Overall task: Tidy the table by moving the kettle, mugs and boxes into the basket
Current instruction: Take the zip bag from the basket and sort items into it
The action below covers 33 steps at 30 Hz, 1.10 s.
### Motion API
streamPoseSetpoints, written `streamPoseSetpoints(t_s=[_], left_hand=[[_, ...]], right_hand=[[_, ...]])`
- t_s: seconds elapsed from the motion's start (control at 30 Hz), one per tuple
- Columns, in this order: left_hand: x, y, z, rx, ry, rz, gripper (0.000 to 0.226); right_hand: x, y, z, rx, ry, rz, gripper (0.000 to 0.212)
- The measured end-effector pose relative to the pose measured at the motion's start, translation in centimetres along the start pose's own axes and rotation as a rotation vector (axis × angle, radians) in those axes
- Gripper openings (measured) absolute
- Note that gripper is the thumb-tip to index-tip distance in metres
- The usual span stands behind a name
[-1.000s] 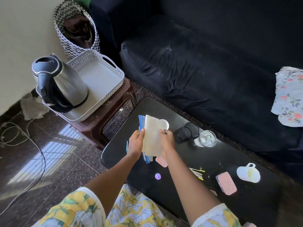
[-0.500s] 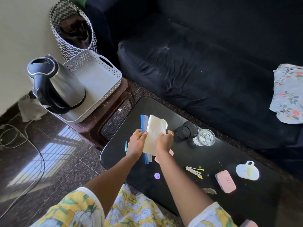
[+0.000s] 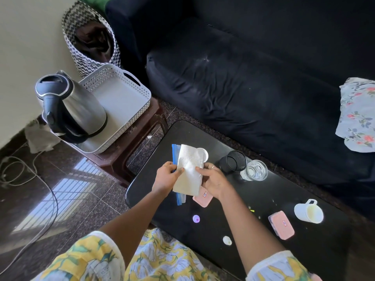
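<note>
A big dark sofa (image 3: pixel 253 88) sits far past the fingers. The black table (image 3: pixel 233 222) lies under both hands. Far up and to the left of the fingers, a white basket (image 3: pixel 146 94) rests on a brown stool (image 3: pixel 129 142). The shiny kettle (image 3: pixel 81 106) stands inside the basket, at the end closer to the person.

The left hand (image 3: pixel 167 177) pinches the left edge of a white paper (image 3: pixel 188 173) with its thumb and curled fingers. The right hand (image 3: pixel 215 180) pinches the right edge the same way. The paper hangs between the two hands, above the table. A clear bag with a blue edge (image 3: pixel 174 153) pokes out behind the paper, next to the left fingers. I cannot tell which hand holds it.

A white mug (image 3: pixel 307 212) is on the table, well to the right of the right fingers. A second pink box (image 3: pixel 281 228) lies near the mug. A pink box (image 3: pixel 203 197) lies just below the right fingers, partly hidden by the paper. A black mesh cup (image 3: pixel 233 161) stands just right of the right fingers, with a glass (image 3: pixel 254 170) just beside it. A tiny purple thing (image 3: pixel 196 218) lies on the table below both hands.
</note>
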<state>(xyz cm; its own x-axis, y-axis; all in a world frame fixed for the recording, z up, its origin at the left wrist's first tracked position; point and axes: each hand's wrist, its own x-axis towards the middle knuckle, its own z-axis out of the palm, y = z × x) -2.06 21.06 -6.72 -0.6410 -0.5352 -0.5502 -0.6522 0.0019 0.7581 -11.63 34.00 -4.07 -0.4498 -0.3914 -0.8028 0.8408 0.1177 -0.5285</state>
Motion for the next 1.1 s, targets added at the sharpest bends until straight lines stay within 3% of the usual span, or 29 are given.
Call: streamPoseSetpoints(t_s=[0.17,0.33,0.5,0.6,0.7,0.87,1.03,1.1], left_hand=[[-0.1,0.3,-0.1,-0.061,-0.039,-0.007,0.022],[-0.3,0.4,0.0,-0.127,-0.075,-0.03,0.035],[-0.5,0.3,-0.1,-0.201,-0.113,-0.041,0.023],[-0.5,0.4,-0.1,-0.23,-0.106,-0.079,0.018],[-0.5,0.4,0.1,-0.226,-0.101,-0.096,0.019],[-0.6,0.8,0.3,-0.281,-0.099,-0.156,0.04],[-0.1,0.5,0.3,-0.091,-0.087,-0.083,0.029],[0.0,0.6,0.4,-0.093,-0.059,-0.076,0.025]], right_hand=[[0.2,0.1,-0.3,-0.065,-0.054,0.041,0.034],[0.4,-0.1,-0.7,-0.192,-0.037,-0.003,0.028],[0.4,-0.4,-1.3,-0.184,-0.013,-0.05,0.021],[0.4,-0.6,-1.4,-0.18,-0.008,-0.058,0.046],[0.4,-0.7,-1.3,-0.241,-0.007,-0.068,0.053],[0.8,-0.6,-1.1,-0.282,0.0,-0.075,0.041],[0.7,-0.7,-1.1,-0.258,-0.004,-0.073,0.029],[0.3,-1.0,-1.3,-0.19,-0.027,-0.072,0.014]])
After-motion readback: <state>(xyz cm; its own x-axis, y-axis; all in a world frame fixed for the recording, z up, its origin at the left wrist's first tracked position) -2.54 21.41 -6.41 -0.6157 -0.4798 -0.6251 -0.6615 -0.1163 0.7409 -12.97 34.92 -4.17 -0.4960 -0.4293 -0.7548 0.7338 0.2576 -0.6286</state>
